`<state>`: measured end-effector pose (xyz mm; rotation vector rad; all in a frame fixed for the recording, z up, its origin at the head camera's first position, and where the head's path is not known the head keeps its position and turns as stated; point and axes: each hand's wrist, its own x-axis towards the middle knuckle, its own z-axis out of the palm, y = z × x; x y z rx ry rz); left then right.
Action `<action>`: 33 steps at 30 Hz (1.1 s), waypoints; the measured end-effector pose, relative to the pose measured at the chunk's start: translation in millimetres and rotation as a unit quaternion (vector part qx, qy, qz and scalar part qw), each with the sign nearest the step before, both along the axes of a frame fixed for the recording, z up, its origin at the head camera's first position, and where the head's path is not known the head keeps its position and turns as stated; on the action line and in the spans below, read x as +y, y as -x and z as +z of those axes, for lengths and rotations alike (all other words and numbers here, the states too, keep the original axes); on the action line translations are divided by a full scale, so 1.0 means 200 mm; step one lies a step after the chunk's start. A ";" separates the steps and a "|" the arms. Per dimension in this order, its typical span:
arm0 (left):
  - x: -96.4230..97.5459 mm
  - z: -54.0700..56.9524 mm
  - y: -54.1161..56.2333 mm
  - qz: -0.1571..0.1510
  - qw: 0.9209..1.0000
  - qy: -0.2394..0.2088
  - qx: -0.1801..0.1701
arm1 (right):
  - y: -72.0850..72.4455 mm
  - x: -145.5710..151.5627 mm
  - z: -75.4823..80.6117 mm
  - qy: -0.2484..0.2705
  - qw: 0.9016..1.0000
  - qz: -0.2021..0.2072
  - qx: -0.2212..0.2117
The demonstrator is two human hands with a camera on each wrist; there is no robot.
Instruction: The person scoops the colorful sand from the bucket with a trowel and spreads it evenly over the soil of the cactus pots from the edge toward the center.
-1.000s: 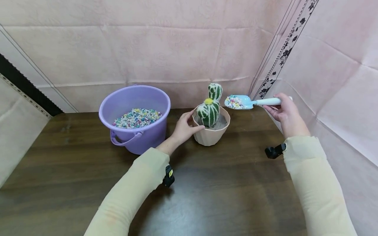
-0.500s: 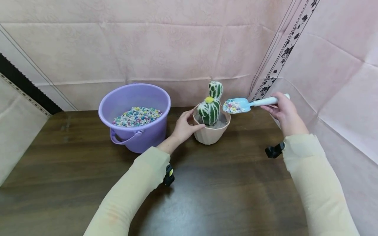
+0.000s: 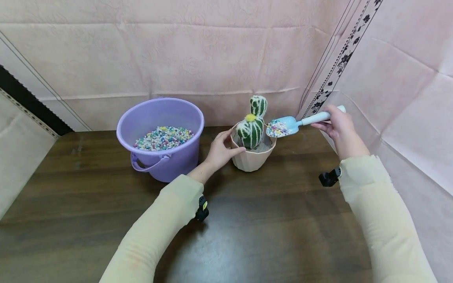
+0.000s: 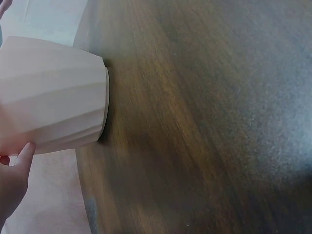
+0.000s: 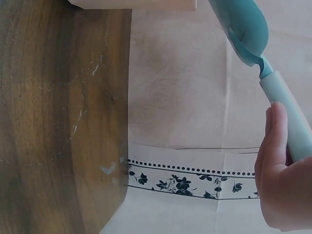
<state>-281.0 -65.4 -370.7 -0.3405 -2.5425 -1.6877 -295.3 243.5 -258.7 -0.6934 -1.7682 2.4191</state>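
- The right hand (image 3: 342,131) grips the pale handle of a blue scoop (image 3: 292,125); the right wrist view shows the scoop's smooth underside and a digit lying along the handle.
- The scoop is in the air, its tip at the right rim of the plant pot (image 3: 249,161); whether the 2 touch, I cannot tell.
- Pastel granules (image 3: 277,129) lie on the blade, towards the tip; they look small, hard and dry, so they probably roll and spill at a slight tilt.
- The scoop itself is likely light, stiff plastic; the handle seems the right place to hold it, with the blade level until it is over the pot.
- The left hand (image 3: 219,154) holds the pot by its left side, thumb at the front of the rim and fingers farther back; the pot stands upright on the table (image 3: 247,232).
- The faceted pot looks rigid, perhaps smooth enough to slip; a hold on the wall just below the rim should steady it.
- The cactus (image 3: 250,135) in it, with 1 yellow flower (image 3: 250,117), looks soft and fuzzy; best not gripped or knocked.
- The purple bucket (image 3: 182,161), left of the pot, holds more granules; it would probably be the heaviest to shift.
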 end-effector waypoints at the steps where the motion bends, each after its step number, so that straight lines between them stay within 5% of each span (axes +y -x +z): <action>1: 0.00 0.00 0.00 0.000 1.000 0.001 0.001 | 0.00 0.00 0.00 -0.005 1.000 0.000 0.003; 33: 0.02 0.00 0.00 0.002 1.000 0.001 0.000 | -0.02 -0.01 0.04 -0.088 0.995 0.015 0.035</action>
